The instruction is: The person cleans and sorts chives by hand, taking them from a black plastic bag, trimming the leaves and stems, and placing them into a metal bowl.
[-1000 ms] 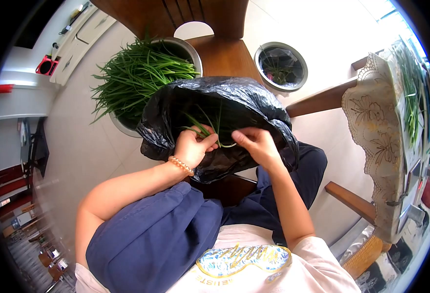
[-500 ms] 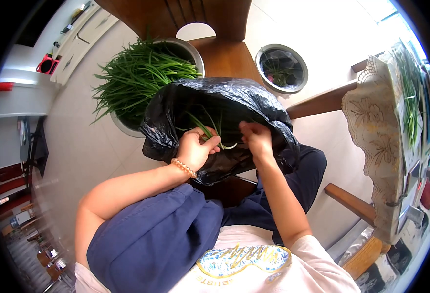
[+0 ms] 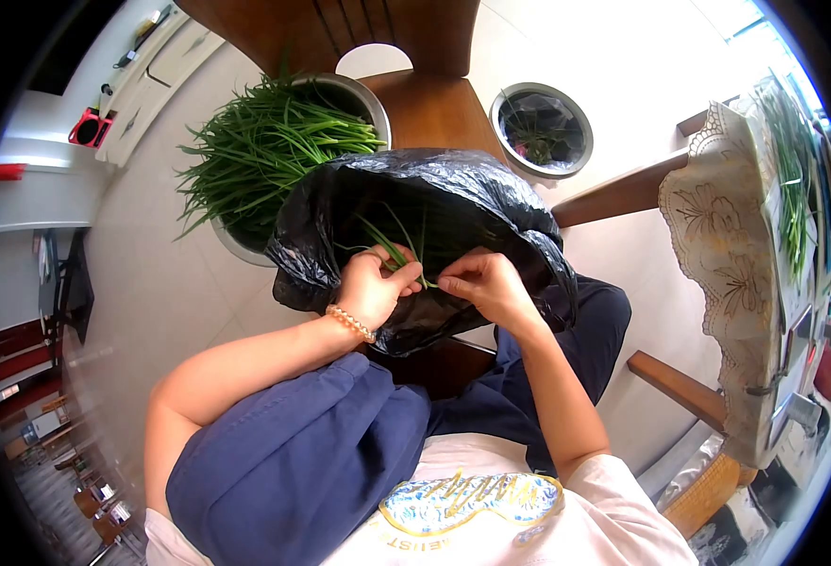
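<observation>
A few long green chives [image 3: 389,243] with a pale root end are pinched in my left hand [image 3: 377,283], over the mouth of a black plastic bag [image 3: 434,165]. A beaded bracelet is on that wrist. My right hand [image 3: 491,288] is closed at the pale end of the chives, thumb and fingertip together, just right of my left hand. The bag lies open across my lap, its inside dark. Beyond it to the left, a metal basin [image 3: 377,108] holds a big heap of chives [image 3: 274,146].
A wooden chair [image 3: 425,113] stands in front. On the floor to its right is a round bin [image 3: 583,141] lined with a dark bag. At right, a table with a lace cloth [image 3: 717,208] bears more green stalks [image 3: 793,189].
My right hand has moved left from inside the bag's right side to the chives' pale end. My left hand keeps its hold, almost still.
</observation>
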